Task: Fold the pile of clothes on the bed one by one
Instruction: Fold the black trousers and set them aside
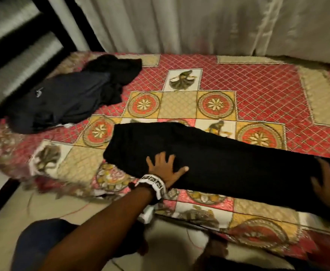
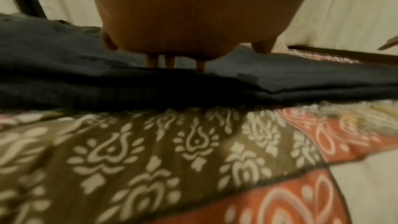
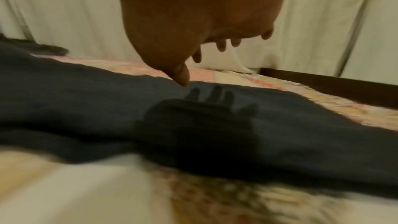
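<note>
A long black garment (image 1: pixel 215 157) lies stretched flat across the near part of the bed, running left to right. My left hand (image 1: pixel 165 168) presses flat on its left end, fingers spread; the left wrist view shows the fingers (image 2: pixel 170 60) lying on the dark cloth (image 2: pixel 193 84). My right hand (image 1: pixel 328 184) is blurred at the frame's right edge, over the garment's right end. In the right wrist view that hand (image 3: pixel 215 47) hovers above the cloth (image 3: pixel 150 108) with spread fingers and casts a shadow on it. A heap of dark clothes (image 1: pixel 72 94) sits at the bed's far left.
The bed (image 1: pixel 257 90) has a red and yellow patterned quilt. White curtains (image 1: pixel 199 24) hang behind it. A dark headboard frame (image 1: pixel 23 36) stands at the left. Pale floor tiles (image 1: pixel 43 202) and my knee in dark trousers (image 1: pixel 41 237) are near the bed's front edge.
</note>
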